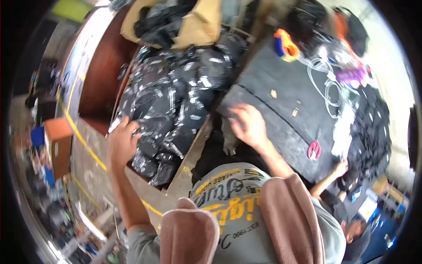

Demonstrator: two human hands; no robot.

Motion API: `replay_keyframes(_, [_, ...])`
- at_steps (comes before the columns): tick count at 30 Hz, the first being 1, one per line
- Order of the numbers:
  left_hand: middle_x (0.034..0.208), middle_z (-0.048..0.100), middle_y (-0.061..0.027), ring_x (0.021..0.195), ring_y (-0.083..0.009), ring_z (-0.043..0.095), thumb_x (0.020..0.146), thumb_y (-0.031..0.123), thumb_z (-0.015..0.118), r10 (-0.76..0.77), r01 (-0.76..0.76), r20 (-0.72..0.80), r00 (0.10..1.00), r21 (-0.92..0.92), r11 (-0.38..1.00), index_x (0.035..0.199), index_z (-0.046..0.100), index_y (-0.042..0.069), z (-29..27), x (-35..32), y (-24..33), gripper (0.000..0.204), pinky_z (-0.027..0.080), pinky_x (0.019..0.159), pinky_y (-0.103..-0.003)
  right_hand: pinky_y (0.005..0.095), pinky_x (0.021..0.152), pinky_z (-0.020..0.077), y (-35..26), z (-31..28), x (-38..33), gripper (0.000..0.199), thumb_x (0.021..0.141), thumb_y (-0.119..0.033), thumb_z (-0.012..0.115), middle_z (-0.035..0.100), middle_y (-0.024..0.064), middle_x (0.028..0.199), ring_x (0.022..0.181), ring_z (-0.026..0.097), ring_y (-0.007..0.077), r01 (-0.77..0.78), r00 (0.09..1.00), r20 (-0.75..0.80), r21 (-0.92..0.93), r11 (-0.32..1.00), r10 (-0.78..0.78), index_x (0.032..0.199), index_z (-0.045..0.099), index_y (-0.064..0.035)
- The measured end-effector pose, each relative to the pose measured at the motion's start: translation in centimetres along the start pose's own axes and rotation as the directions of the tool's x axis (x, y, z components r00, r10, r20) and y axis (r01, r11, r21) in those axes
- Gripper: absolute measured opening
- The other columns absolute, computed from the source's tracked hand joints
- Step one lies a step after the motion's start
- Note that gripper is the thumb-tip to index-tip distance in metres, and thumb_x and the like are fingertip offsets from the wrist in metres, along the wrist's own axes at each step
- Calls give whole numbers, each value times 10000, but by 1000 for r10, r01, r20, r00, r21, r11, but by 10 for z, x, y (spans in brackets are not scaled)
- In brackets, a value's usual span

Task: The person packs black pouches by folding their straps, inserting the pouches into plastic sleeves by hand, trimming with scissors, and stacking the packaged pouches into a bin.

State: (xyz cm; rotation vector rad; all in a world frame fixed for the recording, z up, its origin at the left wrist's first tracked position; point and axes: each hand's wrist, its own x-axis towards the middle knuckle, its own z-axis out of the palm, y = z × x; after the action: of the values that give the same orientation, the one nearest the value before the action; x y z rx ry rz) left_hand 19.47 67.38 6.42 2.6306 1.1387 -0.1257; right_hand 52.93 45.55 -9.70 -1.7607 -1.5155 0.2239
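Note:
My left hand (pixel 122 144) is at the left edge of a heap of black items in clear plastic bags (pixel 165 99). Its fingers are bent and apart, with nothing visible in them; whether they touch the plastic I cannot tell. At the near left corner of a dark work table (pixel 272 94), my right hand (pixel 249 125) has its fingers spread, slightly blurred, and appears to hold nothing. Just below that hand, at the table's side, hangs a piece of grey material (pixel 229 138).
A cardboard box (pixel 204 24) of black items stands behind the heap. On the table lie a tape dispenser (pixel 286 46), pink-handled scissors (pixel 314 150) and white cable (pixel 327 83). A black pile (pixel 371 127) lies at right, near another person's hand (pixel 340 168). An orange-topped box (pixel 59 136) stands left.

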Motion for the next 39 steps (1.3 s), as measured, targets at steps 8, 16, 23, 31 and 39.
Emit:
replay_keyframes(8, [1225, 592, -150, 1101, -355, 653, 875, 76, 777, 539, -497, -33, 842, -436, 750, 1012, 660, 39, 42, 70, 162, 184, 543, 891, -426, 569, 1141, 439, 9, -94, 4, 526, 834, -209, 845, 737, 131, 1192, 1172, 699, 327, -61, 998, 23, 5, 998, 61, 1305, 646, -82])
replay_keyframes(16, [1371, 643, -70, 1244, -157, 593, 1117, 111, 563, 151, -87, -82, 985, -996, 22, 1413, 550, 23, 163, 114, 191, 309, 441, 1106, -330, 351, 882, 552, 151, -101, -152, 440, 996, -252, 748, 737, 155, 1048, 964, 675, 155, -392, 609, -273, 713, 582, 745, 1317, 599, 8])
replay_keyframes(23, [1334, 669, -60, 1229, -168, 620, 1126, 145, 556, 147, 123, 96, 984, -974, -189, 1339, 589, 64, 179, 140, 237, 230, 486, 1083, -365, 486, 925, 554, 156, -105, -188, 672, 879, -419, 835, 625, 237, 1220, 1069, 679, 428, -873, 458, -490, -94, 478, 741, 1342, 601, 9])
replay_keyframes(31, [1236, 692, -58, 1115, -180, 665, 1088, 168, 635, 272, 268, 129, 954, -778, -568, 1389, 560, 73, 206, 98, 363, 325, 537, 995, -333, 463, 1000, 552, 60, -158, -147, 942, 986, -815, 458, 672, 205, 1370, 1123, 715, 326, -377, 621, 472, 880, -289, 626, 1509, 485, -32])
replay_keyframes(39, [1264, 729, -167, 1221, -383, 661, 942, 210, 764, 770, -538, -22, 638, -728, 425, 1317, 661, 39, 237, 60, 339, 425, 507, 1056, -460, 457, 1015, 564, 135, -179, -125, 444, 1014, -446, 717, 724, 85, 1226, 1104, 700, 261, 98, 326, 70, 989, -107, 943, 1279, 664, -93])
